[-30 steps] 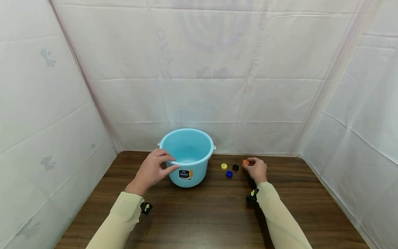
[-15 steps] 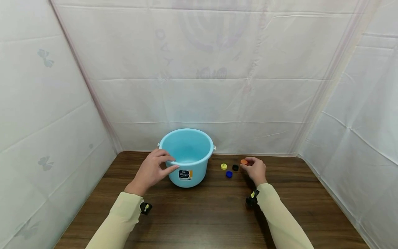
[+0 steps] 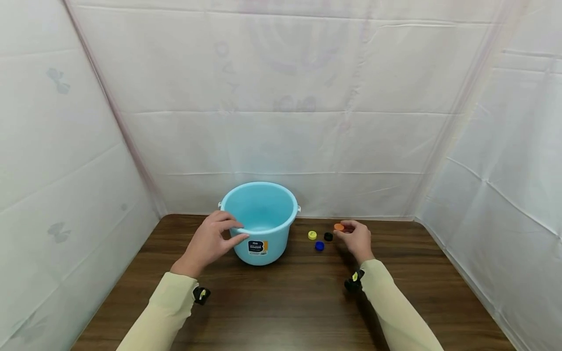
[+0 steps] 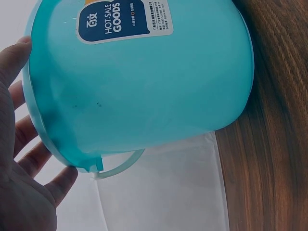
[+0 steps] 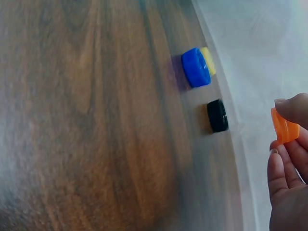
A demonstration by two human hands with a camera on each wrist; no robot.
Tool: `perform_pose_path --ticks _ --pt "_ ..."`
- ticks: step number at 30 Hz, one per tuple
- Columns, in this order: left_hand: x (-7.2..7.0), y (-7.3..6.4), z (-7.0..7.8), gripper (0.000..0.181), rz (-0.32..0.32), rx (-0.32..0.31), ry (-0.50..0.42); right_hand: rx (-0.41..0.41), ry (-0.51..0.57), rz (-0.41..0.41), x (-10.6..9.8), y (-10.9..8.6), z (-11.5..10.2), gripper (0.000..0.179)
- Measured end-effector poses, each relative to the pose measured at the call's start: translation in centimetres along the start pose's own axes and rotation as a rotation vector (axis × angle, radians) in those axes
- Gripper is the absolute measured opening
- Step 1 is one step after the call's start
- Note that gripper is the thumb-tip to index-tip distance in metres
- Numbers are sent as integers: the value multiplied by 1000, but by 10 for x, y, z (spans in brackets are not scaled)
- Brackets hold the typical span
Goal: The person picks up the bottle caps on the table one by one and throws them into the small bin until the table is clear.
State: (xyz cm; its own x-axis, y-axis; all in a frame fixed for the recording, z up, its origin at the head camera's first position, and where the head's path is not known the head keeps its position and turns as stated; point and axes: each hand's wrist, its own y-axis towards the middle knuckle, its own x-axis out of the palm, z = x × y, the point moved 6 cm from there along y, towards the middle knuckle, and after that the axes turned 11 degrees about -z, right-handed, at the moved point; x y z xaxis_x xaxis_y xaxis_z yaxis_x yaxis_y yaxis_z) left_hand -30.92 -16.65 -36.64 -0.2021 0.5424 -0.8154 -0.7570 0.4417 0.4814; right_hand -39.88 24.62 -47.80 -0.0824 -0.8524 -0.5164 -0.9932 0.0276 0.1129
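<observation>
A light blue bucket (image 3: 278, 241) with a dark label stands upright on the brown wooden table. My left hand (image 3: 207, 243) holds its near left rim, thumb outside and fingers over the edge. In the left wrist view the thumb and spread fingers (image 4: 34, 159) lie along the rim. Right of the bucket, my right hand (image 3: 357, 240) pinches an orange bottle cap (image 5: 285, 127) between thumb and fingers, held up off the tabletop. Close by on the table lie a black cap (image 3: 328, 237), a blue cap (image 3: 319, 246) and a yellow cap (image 3: 312, 235).
White plastic sheeting (image 3: 281, 146) walls in the table at the back and on both sides. The wooden tabletop (image 3: 272, 312) stretches toward me in front of the bucket. A pale bucket handle (image 4: 122, 166) hangs at the back of the rim in the left wrist view.
My right hand has moved slightly left with the orange cap, toward the other caps. The whole head view has shifted a little. My left hand stays on the bucket rim.
</observation>
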Motion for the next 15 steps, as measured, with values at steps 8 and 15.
perform_pose_path --ticks 8,15 --pt "1 1 0 24 -7 -11 -10 -51 47 -41 -1 -6 -23 39" --pt "0 1 0 24 -5 -13 -7 -79 65 -82 -2 -10 -43 43"
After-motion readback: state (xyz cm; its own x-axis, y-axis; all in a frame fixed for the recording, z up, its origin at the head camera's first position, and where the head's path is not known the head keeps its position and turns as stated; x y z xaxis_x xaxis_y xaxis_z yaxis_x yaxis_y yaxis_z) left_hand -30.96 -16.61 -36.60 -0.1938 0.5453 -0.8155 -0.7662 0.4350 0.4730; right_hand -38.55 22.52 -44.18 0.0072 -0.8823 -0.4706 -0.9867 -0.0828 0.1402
